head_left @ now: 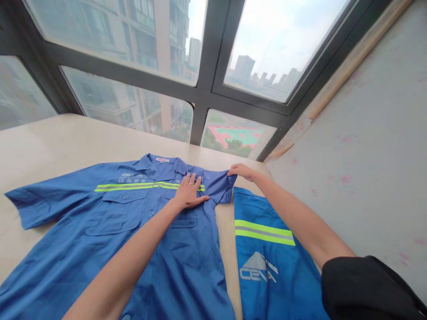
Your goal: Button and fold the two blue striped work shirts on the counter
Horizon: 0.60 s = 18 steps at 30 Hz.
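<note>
A blue short-sleeved work shirt lies spread front side up, with a collar, chest pockets and a yellow-green reflective stripe. My left hand rests flat on its chest near the right-hand pocket, fingers spread, a ring on one finger. At the end of the right-hand sleeve, my right hand pinches the cuff between thumb and fingers. Beneath my right forearm lies a folded brighter blue garment with a reflective stripe and a silver logo; my arm covers part of it.
The pale sill surface carries both garments. Dark window frames rise behind it, with buildings outside. A patterned wall bounds the right side, and its edge trim looks damaged.
</note>
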Each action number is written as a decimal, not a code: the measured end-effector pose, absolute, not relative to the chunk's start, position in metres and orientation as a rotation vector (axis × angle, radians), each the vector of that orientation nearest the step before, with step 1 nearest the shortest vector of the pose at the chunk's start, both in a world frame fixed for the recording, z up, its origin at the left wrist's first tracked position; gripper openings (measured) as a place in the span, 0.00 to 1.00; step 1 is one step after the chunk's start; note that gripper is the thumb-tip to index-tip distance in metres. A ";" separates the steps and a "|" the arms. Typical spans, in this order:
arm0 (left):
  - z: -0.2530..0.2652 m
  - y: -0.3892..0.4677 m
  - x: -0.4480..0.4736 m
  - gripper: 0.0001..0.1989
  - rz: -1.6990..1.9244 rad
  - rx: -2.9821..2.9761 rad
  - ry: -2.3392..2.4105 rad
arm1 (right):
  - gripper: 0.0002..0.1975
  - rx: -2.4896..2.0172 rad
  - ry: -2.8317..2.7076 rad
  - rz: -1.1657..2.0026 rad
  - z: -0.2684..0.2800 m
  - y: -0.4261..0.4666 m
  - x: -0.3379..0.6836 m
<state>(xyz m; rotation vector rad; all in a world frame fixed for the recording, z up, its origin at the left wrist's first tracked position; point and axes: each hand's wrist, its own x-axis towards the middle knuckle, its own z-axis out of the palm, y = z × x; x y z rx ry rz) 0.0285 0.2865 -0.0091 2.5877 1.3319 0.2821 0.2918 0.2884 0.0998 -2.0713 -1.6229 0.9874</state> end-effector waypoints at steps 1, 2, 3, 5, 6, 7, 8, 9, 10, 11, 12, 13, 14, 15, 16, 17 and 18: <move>-0.008 0.287 0.030 0.54 0.269 2.577 1.339 | 0.10 -2.023 -1.600 1.016 0.103 0.287 0.290; -0.008 0.288 0.032 0.56 0.256 2.569 1.345 | 0.11 -1.984 -1.547 1.069 0.105 0.285 0.288; -0.008 0.289 0.033 0.58 0.246 2.565 1.351 | 0.12 -1.945 -1.456 1.135 0.106 0.283 0.286; -0.008 0.290 0.035 0.59 0.226 2.556 1.360 | 0.13 -1.856 -1.223 1.247 0.108 0.280 0.282; -0.007 0.290 0.036 0.59 0.211 2.548 1.367 | 0.14 -1.811 -1.121 1.275 0.108 0.278 0.280; -0.006 0.291 0.037 0.60 0.191 2.536 1.374 | 0.14 -1.774 -1.053 1.284 0.108 0.277 0.279; -0.005 0.291 0.039 0.60 0.166 2.520 1.384 | 0.14 -1.749 -1.028 1.274 0.108 0.276 0.276; -0.003 0.292 0.041 0.61 0.137 2.501 1.394 | 0.13 -1.731 -1.021 1.258 0.108 0.275 0.273; 0.000 0.293 0.042 0.62 0.104 2.480 1.405 | 0.12 -1.718 -1.021 1.245 0.107 0.275 0.268; 0.002 0.294 0.044 0.64 0.069 2.460 1.416 | 0.11 -1.703 -1.014 1.230 0.106 0.274 0.262; 0.004 0.296 0.047 0.65 0.033 2.443 1.424 | 0.10 -1.689 -1.007 1.213 0.105 0.274 0.253; 0.005 0.298 0.049 0.66 0.003 2.430 1.430 | 0.08 -1.672 -1.002 1.199 0.103 0.273 0.243; 0.005 0.300 0.051 0.66 -0.013 2.422 1.434 | 0.08 -1.653 -1.005 1.190 0.102 0.272 0.231; 0.004 0.302 0.052 0.65 -0.015 2.414 1.440 | 0.08 -1.628 -1.023 1.194 0.101 0.271 0.217; 0.001 0.304 0.054 0.63 0.008 2.406 1.446 | 0.10 -1.597 -1.063 1.215 0.100 0.269 0.204; -0.001 0.305 0.054 0.60 0.086 2.402 1.442 | 0.13 -1.565 -1.128 1.259 0.100 0.267 0.190; -0.004 0.307 0.054 0.55 0.199 2.404 1.426 | 0.17 -1.533 -1.203 1.330 0.099 0.265 0.178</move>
